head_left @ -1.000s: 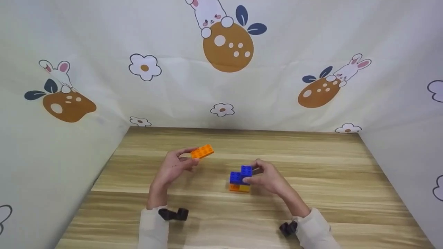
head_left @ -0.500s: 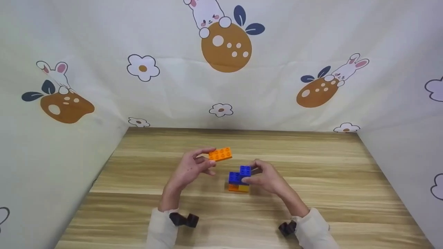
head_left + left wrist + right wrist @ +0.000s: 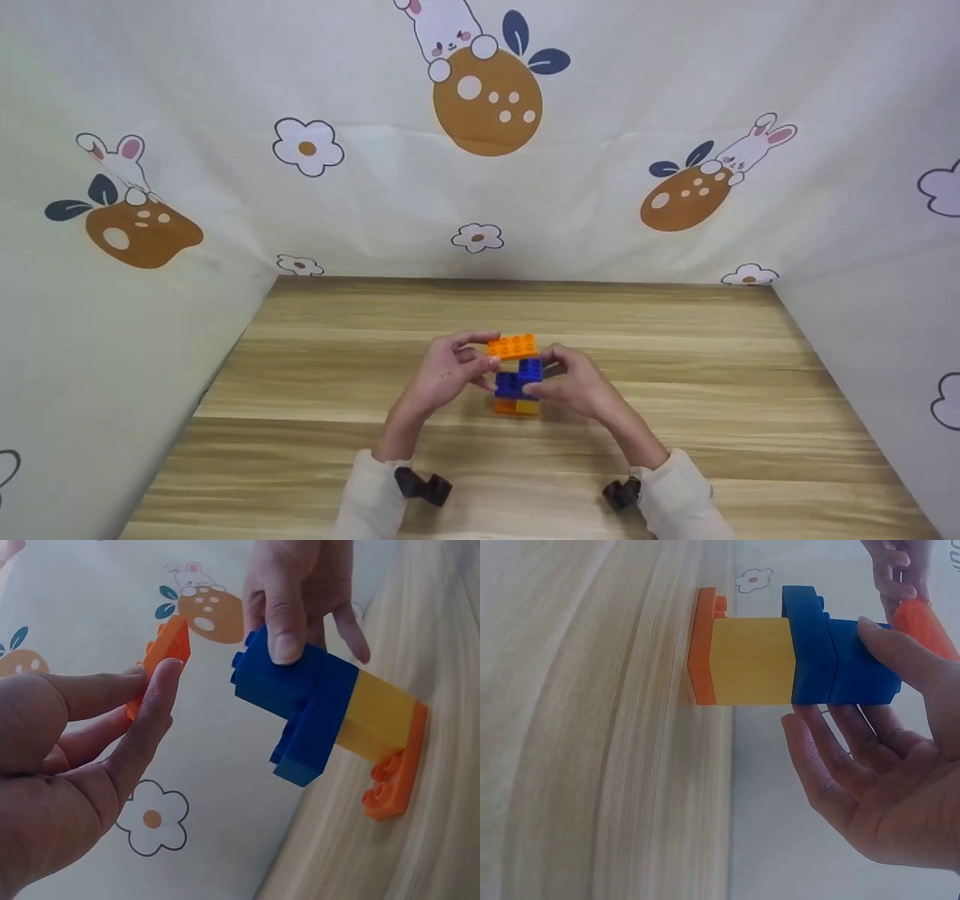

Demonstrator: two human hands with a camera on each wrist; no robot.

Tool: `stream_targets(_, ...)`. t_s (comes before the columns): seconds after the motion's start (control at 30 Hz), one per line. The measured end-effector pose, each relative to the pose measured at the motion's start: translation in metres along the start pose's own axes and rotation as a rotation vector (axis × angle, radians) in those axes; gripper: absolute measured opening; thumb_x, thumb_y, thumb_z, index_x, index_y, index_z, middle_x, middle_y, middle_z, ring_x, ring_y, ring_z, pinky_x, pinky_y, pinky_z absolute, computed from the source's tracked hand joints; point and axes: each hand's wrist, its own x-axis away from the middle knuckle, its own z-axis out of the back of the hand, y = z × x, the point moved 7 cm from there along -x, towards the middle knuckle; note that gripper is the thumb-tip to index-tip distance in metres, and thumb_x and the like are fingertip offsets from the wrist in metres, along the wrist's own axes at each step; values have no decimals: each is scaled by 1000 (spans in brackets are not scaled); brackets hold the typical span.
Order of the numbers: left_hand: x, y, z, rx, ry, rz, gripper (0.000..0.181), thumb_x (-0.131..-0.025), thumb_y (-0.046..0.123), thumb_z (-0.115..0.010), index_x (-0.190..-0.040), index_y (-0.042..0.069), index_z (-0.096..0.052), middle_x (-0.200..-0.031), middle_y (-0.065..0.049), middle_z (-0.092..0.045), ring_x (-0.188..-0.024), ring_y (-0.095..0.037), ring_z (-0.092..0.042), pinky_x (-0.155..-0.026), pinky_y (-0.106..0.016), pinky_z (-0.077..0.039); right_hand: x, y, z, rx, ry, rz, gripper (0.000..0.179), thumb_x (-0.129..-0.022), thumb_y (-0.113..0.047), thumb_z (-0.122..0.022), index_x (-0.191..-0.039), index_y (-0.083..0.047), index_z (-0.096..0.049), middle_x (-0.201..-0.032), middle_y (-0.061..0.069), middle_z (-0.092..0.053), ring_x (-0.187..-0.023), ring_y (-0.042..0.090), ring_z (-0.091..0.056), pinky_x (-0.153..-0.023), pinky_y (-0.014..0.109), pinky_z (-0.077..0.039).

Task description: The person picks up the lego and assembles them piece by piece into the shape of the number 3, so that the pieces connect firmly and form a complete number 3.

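A flat orange building brick with two rows of studs is pinched between the thumb and finger of my left hand. It hangs just above and behind a small stack of bricks on the table. That stack has an orange base brick, a yellow brick on part of it, then a blue brick that overhangs, and a smaller blue brick on top. My right hand grips the top blue brick from the right, thumb on its near side. In the left wrist view the orange brick is apart from the stack.
The stack stands on a wood-grain table. A cream cloth printed with rabbits and flowers hangs round the back and sides. Black wrist cameras sit at both sleeves.
My left hand has moved right with the orange brick, from well left of the stack to above it. My right hand has stayed on the stack.
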Motion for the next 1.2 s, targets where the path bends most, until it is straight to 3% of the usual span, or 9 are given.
stream_targets(0.17,-3,-2,-4,7,-21,-34,43,-96,8,-66,-137,0,-57,-124,-25,-67,-93,-38,-71,-78,-38,-62,0,-1,0,0,-11,19,40,-84,-23,-82,-112,-3,-62,-117,17,-68,-108,31,-67,-84,38,-60)
stream_targets(0.4,-6,-9,-7,1,-50,-22,41,-95,8,-67,-135,3,-60,-134,-20,-63,-96,-29,-71,-78,-36,-62,-1,-1,0,-6,-14,19,38,-85,-21,-81,-112,-3,-62,-118,15,-67,-109,30,-67,-85,37,-60)
stream_targets(0.63,-7,-12,-10,-40,-82,-17,41,-95,5,-65,-135,2,-59,-120,-21,-69,-80,-19,-70,-81,-40,-62,-1,-1,0,1,-4,24,35,-83,-19,-82,-107,-4,-62,-118,17,-68,-109,32,-67,-84,37,-60)
stream_targets(0.8,-8,-13,-12,-27,-103,-29,45,-93,4,-65,-136,-3,-56,-129,-21,-65,-84,-22,-69,-80,-38,-62,-1,-1,-1,-2,-1,30,35,-82,-18,-83,-108,-5,-64,-120,16,-67,-110,33,-67,-86,39,-60)
stream_targets(1.0,-10,-15,-12,-5,-66,-36,46,-91,15,-74,-132,0,-61,-121,-20,-70,-85,-23,-71,-77,-37,-62,-1,-1,-1,2,-3,25,36,-83,-19,-83,-110,-6,-63,-120,14,-67,-109,31,-67,-87,40,-60)
stream_targets(1.2,-11,-15,-12,22,-13,-67,44,-90,18,-75,-130,2,-64,-112,-18,-72,-79,-23,-72,-75,-34,-62,0,-2,1,8,-2,26,38,-83,-22,-83,-109,-4,-62,-120,15,-67,-109,32,-67,-87,40,-59)
